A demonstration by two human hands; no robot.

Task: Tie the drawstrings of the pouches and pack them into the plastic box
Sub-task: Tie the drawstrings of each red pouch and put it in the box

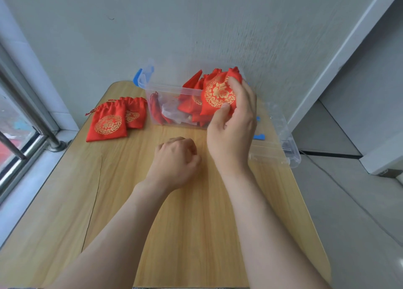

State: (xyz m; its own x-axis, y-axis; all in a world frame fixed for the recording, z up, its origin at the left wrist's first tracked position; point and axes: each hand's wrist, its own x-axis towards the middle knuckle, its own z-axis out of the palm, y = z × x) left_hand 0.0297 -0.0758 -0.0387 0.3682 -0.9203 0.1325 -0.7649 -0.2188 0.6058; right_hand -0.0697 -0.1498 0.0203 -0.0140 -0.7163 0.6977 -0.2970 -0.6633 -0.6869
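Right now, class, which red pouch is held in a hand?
The pouch that the right hand grips over the plastic box; the rest lie on the table or in the box.

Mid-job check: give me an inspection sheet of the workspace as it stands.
Surface: wooden table.
Job's things: plastic box open, red pouches inside; two pouches lie left of it, overlapping.
Clutter: clear lid beside the box at the table's right edge.
Hands: right hand grips a pouch over the box; left hand curled, holding nothing.
Cables: one dark cable on the floor, right.
Surroundings: window left, wall behind.
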